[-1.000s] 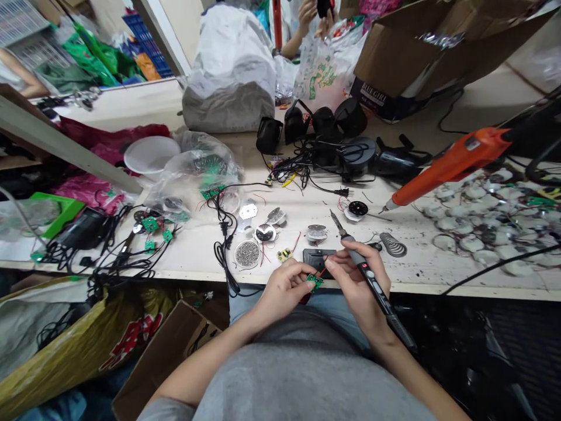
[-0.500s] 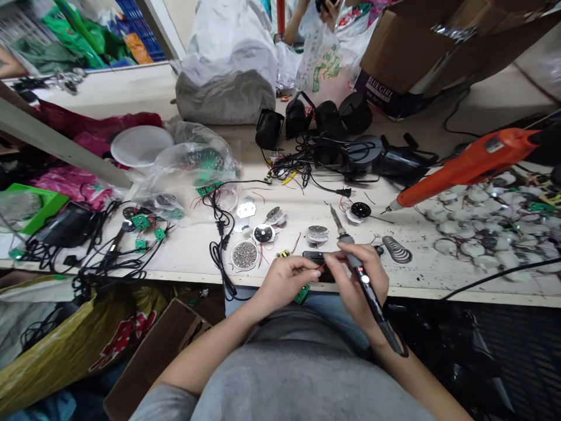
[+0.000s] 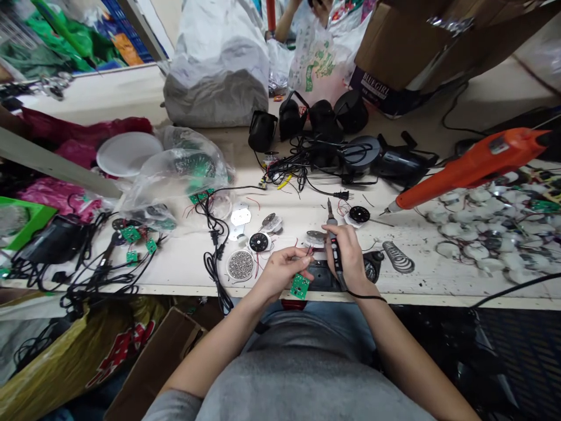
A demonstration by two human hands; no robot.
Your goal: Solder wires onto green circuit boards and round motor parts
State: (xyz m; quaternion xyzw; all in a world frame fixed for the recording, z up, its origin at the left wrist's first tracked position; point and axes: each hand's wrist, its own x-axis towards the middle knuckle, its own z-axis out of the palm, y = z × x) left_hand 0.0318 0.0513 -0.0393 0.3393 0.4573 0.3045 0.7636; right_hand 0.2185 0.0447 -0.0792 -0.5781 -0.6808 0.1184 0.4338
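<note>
In the head view my left hand [image 3: 283, 272] is closed, with thumb and forefinger pinched near thin red wires [image 3: 310, 251]. A small green circuit board [image 3: 299, 286] sticks out below its curled fingers, past the table's front edge. My right hand [image 3: 349, 254] is closed round a dark soldering iron [image 3: 335, 251], its metal tip pointing away from me. Just beyond the hands stands a round LED module [image 3: 315, 238], partly covered by the right hand. Under both hands lies a black housing [image 3: 322, 275] with a round lens part at its right end.
A dish of small screws [image 3: 241, 266] and several round modules lie left. An orange electric screwdriver [image 3: 464, 169] hangs at right over a pile of white parts [image 3: 477, 228]. A coiled iron stand [image 3: 398, 257] is nearby. Black lamps [image 3: 350, 111] and cables fill the back.
The right hand has moved away from me and left, still gripping the iron, now upright. The left hand has shifted slightly; the green board shows more fully. The black housing is more exposed.
</note>
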